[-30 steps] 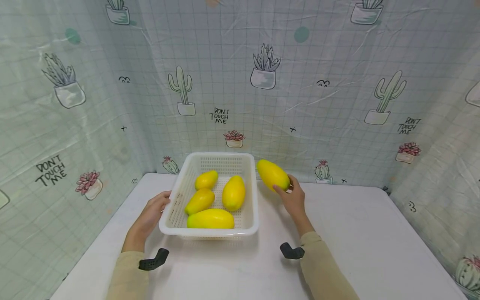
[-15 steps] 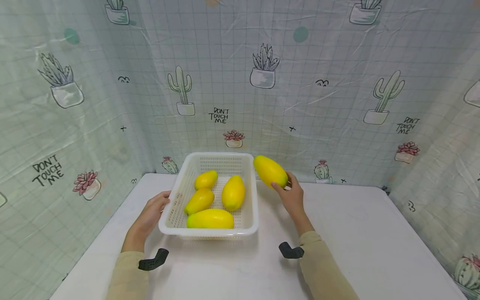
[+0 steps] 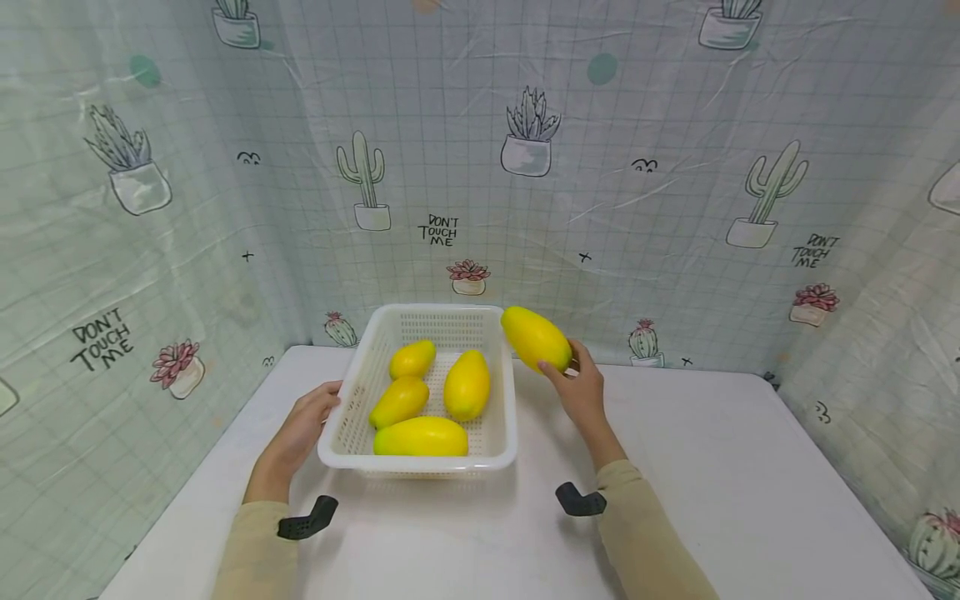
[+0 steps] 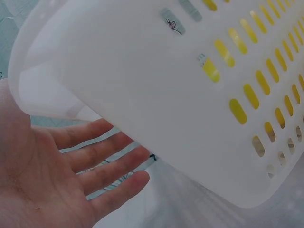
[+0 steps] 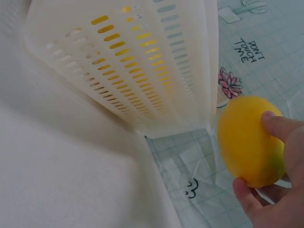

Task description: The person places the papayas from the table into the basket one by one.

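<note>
A white plastic basket [image 3: 330,461] with slotted walls stands on the table, several yellow mangoes [image 3: 467,385] lying inside it. My left hand [image 3: 306,421] is at the basket's left side, fingertips at its rim; in the left wrist view the fingers [image 4: 111,164] extend fairly straight along the outer wall. Another yellow mango [image 3: 536,338], greenish at its near end, is held by my right hand [image 3: 577,387] between thumb and fingers. It is raised by the basket's far right corner, its tip overlapping the rim in the head view. The right wrist view shows the thumb on the mango [image 5: 249,142].
A white table [image 3: 705,467] extends right and in front of the basket. A printed cactus curtain [image 3: 480,167] encloses the back and both sides, close behind the basket. Black wrist-worn pieces [image 3: 309,518] project from both sleeves.
My right hand has carried the mango slightly left and up, so its tip now overlaps the basket's right rim. The left hand and basket have stayed in place.
</note>
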Demonstrator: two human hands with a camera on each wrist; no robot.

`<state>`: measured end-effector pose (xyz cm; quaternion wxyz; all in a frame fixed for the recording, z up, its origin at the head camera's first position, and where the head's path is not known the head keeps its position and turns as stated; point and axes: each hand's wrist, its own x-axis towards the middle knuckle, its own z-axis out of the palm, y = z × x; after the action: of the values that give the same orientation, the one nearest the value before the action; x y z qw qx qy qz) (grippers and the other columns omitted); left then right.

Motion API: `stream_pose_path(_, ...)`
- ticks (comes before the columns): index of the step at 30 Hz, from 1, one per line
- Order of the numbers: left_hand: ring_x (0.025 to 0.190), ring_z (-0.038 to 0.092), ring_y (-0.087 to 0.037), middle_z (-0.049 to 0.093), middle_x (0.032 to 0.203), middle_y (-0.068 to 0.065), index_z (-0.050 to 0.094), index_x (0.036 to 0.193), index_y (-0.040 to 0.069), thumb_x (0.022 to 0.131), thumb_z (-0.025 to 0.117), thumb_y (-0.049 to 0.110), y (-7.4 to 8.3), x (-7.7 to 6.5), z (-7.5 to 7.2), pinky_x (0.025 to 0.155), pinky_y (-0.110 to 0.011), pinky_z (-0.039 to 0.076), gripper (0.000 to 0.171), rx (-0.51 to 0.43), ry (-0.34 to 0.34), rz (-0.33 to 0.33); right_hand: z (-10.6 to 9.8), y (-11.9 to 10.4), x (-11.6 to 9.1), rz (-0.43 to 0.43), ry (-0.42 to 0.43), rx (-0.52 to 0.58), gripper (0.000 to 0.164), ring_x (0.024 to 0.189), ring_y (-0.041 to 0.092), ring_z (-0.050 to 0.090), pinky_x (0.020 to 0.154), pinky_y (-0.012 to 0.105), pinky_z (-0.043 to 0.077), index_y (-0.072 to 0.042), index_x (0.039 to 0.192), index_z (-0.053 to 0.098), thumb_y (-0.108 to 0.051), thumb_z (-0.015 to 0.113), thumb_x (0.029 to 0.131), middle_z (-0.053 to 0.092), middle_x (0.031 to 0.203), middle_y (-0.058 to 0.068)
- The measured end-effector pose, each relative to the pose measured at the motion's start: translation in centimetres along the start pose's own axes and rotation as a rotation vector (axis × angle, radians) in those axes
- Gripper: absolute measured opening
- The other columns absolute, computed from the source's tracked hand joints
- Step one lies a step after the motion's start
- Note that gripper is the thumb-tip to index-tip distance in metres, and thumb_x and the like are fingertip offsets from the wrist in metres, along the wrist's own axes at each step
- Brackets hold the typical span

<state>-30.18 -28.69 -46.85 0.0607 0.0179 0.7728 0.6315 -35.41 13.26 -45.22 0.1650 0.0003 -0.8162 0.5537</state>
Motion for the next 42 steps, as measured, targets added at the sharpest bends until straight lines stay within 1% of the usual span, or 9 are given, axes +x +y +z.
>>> stream_pose_path(14, 0.141, 0.034, -0.034, 0.032, 0.156, -0.013, 0.031, 0.15, 0.012, 0.101, 0.029, 0.024, 0.1, 0.0, 0.1, 0.117, -0.054, 0.026, 0.051, 0.001, 0.004, -0.007, 0.5, -1.1, -0.3, -0.02, -0.026, 0.023, 0.07, 0.123, 0.029, 0.051, 0.102, 0.044, 0.049, -0.015, 0.143, 0.041, -0.038, 0.072, 0.085, 0.048, 0.143, 0.01)
stream_pose_path(23, 0.141, 0.033, -0.034, 0.032, 0.156, -0.013, 0.031, 0.15, 0.012, 0.101, 0.03, 0.025, 0.3, -0.1, 0.1, 0.117, -0.054, 0.024, 0.051, -0.002, 0.004, -0.013, 0.7, -1.6, -0.3, -0.037, -0.024, 0.018, 0.071, 0.125, 0.028, 0.052, 0.101, 0.042, 0.05, -0.014, 0.143, 0.042, -0.039, 0.072, 0.084, 0.048, 0.144, 0.01)
stream_pose_path(30, 0.142, 0.032, -0.034, 0.032, 0.156, -0.013, 0.031, 0.15, 0.012, 0.101, 0.03, 0.025, 0.5, -0.2, 0.0, 0.118, -0.055, 0.022, 0.051, 0.0, 0.005, -0.02, 0.9, -1.7, -0.1, -0.039, -0.021, 0.05, 0.072, 0.126, 0.028, 0.052, 0.101, 0.041, 0.05, -0.013, 0.143, 0.042, -0.038, 0.073, 0.083, 0.048, 0.146, 0.008)
stream_pose_path(34, 0.142, 0.031, -0.034, 0.032, 0.156, -0.012, 0.031, 0.15, 0.012, 0.101, 0.031, 0.025, 0.5, -0.2, 0.1, 0.118, -0.055, 0.021, 0.051, -0.002, 0.01, -0.027, 0.9, -1.8, 0.0, -0.031, -0.03, 0.066, 0.073, 0.129, 0.027, 0.05, 0.103, 0.039, 0.049, -0.012, 0.145, 0.039, -0.04, 0.07, 0.085, 0.045, 0.148, 0.009)
stream_pose_path(37, 0.142, 0.032, -0.033, 0.032, 0.156, -0.013, 0.031, 0.15, 0.012, 0.101, 0.031, 0.025, 0.5, -0.2, 0.0, 0.118, -0.055, 0.021, 0.051, 0.002, 0.01, -0.026, 0.8, -2.0, -0.1, -0.04, -0.033, 0.078, 0.069, 0.13, 0.026, 0.051, 0.103, 0.038, 0.048, -0.012, 0.146, 0.038, -0.038, 0.066, 0.089, 0.045, 0.149, 0.008)
stream_pose_path(39, 0.14, 0.034, -0.033, 0.033, 0.155, -0.013, 0.031, 0.15, 0.012, 0.101, 0.03, 0.025, 0.5, -0.2, 0.0, 0.118, -0.055, 0.024, 0.051, 0.001, 0.008, -0.021, 0.8, -2.1, -0.1, -0.056, -0.037, 0.084, 0.063, 0.129, 0.025, 0.051, 0.103, 0.038, 0.048, -0.013, 0.145, 0.039, -0.035, 0.064, 0.091, 0.046, 0.148, 0.008)
stream_pose_path(42, 0.137, 0.039, -0.031, 0.036, 0.153, -0.013, 0.033, 0.149, 0.012, 0.101, 0.03, 0.025, 0.4, -0.1, 0.0, 0.116, -0.052, 0.031, 0.05, 0.01, 0.004, -0.01, 0.7, -2.2, -0.1, -0.091, -0.05, 0.08, 0.057, 0.129, 0.026, 0.052, 0.102, 0.04, 0.049, -0.015, 0.144, 0.041, -0.031, 0.062, 0.094, 0.047, 0.147, 0.008)
